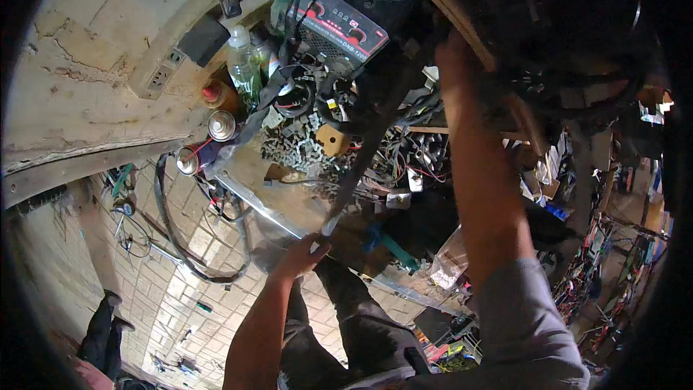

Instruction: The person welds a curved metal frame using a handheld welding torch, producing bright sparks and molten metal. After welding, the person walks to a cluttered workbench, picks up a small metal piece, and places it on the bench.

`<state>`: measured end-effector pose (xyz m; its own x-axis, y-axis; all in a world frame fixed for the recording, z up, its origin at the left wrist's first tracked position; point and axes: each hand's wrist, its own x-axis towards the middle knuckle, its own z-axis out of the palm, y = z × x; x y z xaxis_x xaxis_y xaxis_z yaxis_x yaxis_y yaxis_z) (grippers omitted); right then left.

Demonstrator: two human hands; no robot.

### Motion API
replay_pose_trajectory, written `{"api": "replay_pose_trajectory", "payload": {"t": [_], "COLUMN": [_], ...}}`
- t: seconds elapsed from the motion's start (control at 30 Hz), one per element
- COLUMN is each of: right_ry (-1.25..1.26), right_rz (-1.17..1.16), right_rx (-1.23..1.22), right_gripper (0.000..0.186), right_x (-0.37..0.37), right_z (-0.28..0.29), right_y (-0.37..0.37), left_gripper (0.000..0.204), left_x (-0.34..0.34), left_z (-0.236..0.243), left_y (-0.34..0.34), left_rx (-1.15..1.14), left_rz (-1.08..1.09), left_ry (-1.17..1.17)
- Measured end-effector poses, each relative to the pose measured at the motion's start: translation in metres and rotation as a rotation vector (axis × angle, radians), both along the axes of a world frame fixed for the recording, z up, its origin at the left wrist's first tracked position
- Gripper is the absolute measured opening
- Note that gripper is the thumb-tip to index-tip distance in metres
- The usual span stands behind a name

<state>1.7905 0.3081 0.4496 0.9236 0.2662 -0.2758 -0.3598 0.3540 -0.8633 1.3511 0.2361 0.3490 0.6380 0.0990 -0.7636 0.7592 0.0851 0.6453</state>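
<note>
A long dark strip (pixel 372 152), perhaps a taped wire bundle, runs slantwise over the cluttered bench. My left hand (pixel 302 255) is closed around its lower end at the bench's front edge, thumb on top. My right arm stretches far across the bench, and my right hand (pixel 453 47) is near the strip's upper end, beside a wooden edge. Shadow hides its fingers, so whether it grips the strip does not show. Beneath the strip lie a heap of small metal parts (pixel 292 148) and tangled wires (pixel 390 162).
A red-and-black welder unit (pixel 339 29) stands at the back. Left of it are a clear bottle (pixel 244 65) and spray cans (pixel 221 126). A thick black cable (pixel 170 224) loops toward the tiled floor. More clutter (pixel 585 274) fills the right side. Another person's legs (pixel 101 332) show at lower left.
</note>
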Motion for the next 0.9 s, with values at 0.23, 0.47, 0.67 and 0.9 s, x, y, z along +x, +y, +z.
{"api": "replay_pose_trajectory", "payload": {"t": [0.23, 0.47, 0.67, 0.9], "right_ry": [-0.086, -0.097, 0.538, 1.452], "right_rz": [-0.006, 0.646, 0.743, 0.265], "right_rx": [-0.298, -0.627, -0.166, 0.913], "right_gripper": [0.031, 0.036, 0.034, 0.043], "right_x": [-0.01, -0.318, -0.399, -0.361], "right_z": [-0.026, -0.033, -0.047, 0.051], "right_y": [-0.023, -0.149, -0.137, -0.121], "left_gripper": [0.035, 0.04, 0.052, 0.051], "left_x": [0.066, 0.138, 0.119, -0.114], "left_z": [0.104, 0.113, 0.086, 0.076], "left_y": [0.038, 0.112, 0.098, 0.081], "left_rx": [0.269, -0.239, 0.169, -0.147], "left_rz": [0.228, 0.811, 0.663, -0.073], "left_ry": [-0.27, -0.064, -0.258, -0.049]}}
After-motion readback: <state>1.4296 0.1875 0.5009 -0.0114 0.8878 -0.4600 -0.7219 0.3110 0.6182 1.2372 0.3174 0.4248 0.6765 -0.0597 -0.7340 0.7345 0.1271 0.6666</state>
